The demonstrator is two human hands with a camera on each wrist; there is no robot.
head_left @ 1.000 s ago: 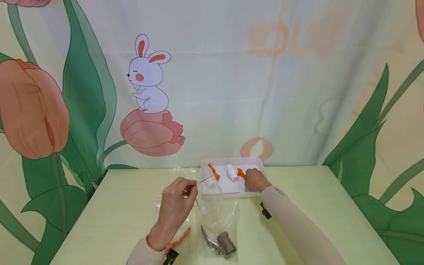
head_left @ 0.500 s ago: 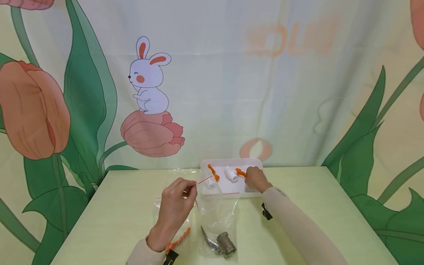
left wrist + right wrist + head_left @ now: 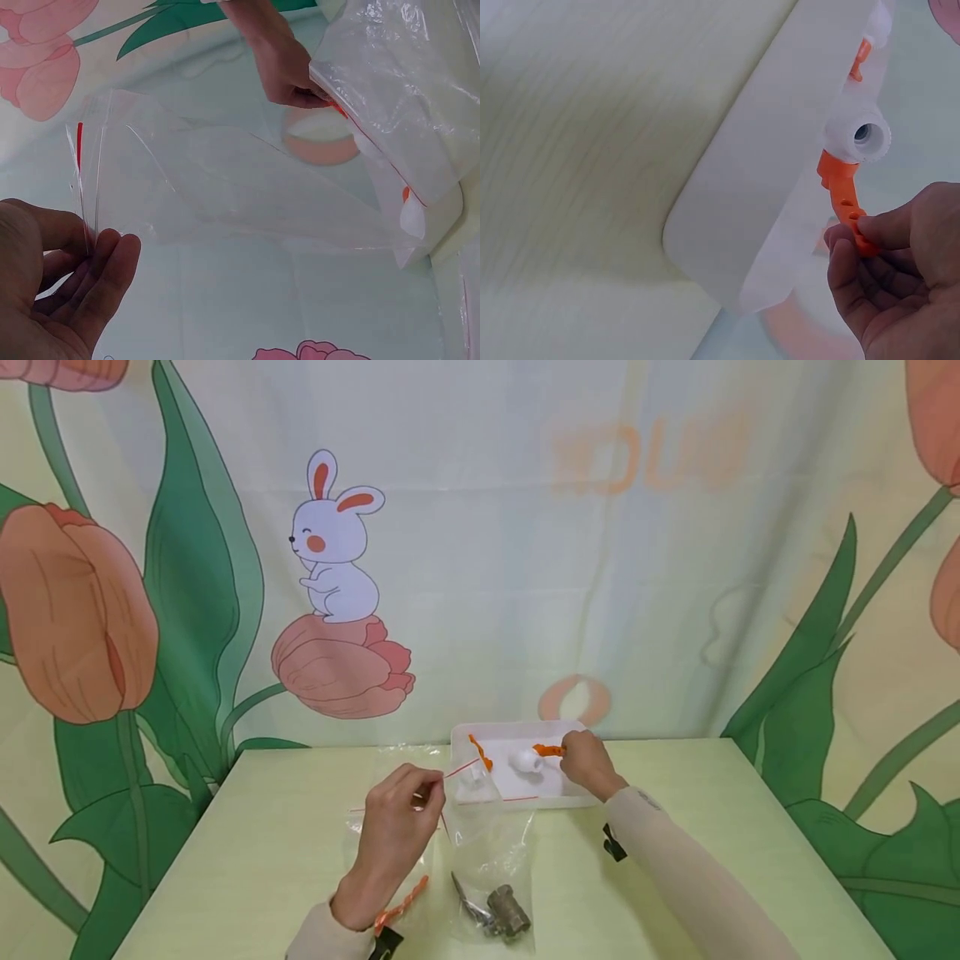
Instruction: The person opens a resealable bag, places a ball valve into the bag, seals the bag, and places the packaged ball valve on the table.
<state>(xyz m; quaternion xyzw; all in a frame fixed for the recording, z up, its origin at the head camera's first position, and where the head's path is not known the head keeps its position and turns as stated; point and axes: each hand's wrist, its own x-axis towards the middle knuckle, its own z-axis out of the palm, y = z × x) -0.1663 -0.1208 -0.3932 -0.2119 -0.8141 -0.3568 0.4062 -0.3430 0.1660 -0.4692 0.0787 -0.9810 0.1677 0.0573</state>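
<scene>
My right hand (image 3: 588, 764) pinches the orange lever (image 3: 845, 196) of a white plastic ball valve (image 3: 859, 135) between thumb and fingers. The valve's round threaded end shows in the right wrist view, and its body is over the white tray (image 3: 570, 802). Thumb and fingertips of my left hand (image 3: 401, 818) pinch the top edge of a clear zip-lock bag (image 3: 187, 172) with a red seal line. In the left wrist view that bag hangs stretched out and looks empty. Another orange-levered white valve lies at the tray's left, its lever (image 3: 480, 752) showing, its body partly behind the clear bag.
A clear bag holding a grey metal ball valve (image 3: 510, 912) lies at the table's front. To its left, an orange lever (image 3: 408, 897) lies in another bag, partly behind my left wrist. A printed curtain (image 3: 465, 568) hangs behind the table.
My right hand has lifted slightly and moved a little right with the lever. The white valve has turned, so its open end faces more toward me. My left hand keeps its hold on the bag.
</scene>
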